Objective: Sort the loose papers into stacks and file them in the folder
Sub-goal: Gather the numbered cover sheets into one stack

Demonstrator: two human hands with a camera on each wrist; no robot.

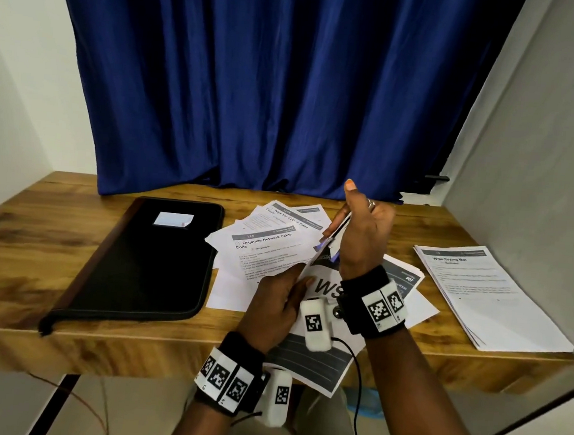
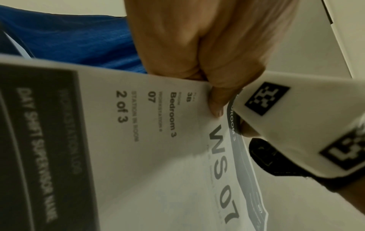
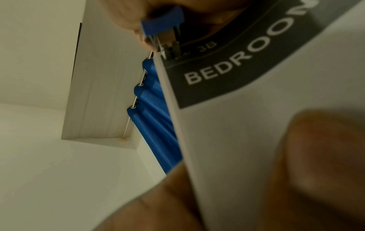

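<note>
My left hand (image 1: 279,292) holds a few printed sheets (image 1: 328,287) by their left edge, lifted off the table and tilted; the top sheet reads "WS 07" and "Bedroom 3" (image 2: 158,140). The left thumb (image 2: 215,103) pinches them. My right hand (image 1: 363,237) grips a small blue-and-black stapler-like tool (image 1: 335,236) at the sheets' upper corner; its blue end and metal jaw (image 3: 162,23) sit on the dark "BEDROOM" header (image 3: 227,65). A closed black zip folder (image 1: 144,261) lies to the left.
Loose printed pages (image 1: 270,243) fan out behind my hands, and more lie under them (image 1: 407,281). A neat stack (image 1: 489,295) sits at the right of the wooden table (image 1: 36,242). A blue curtain (image 1: 254,94) hangs behind. Walls close both sides.
</note>
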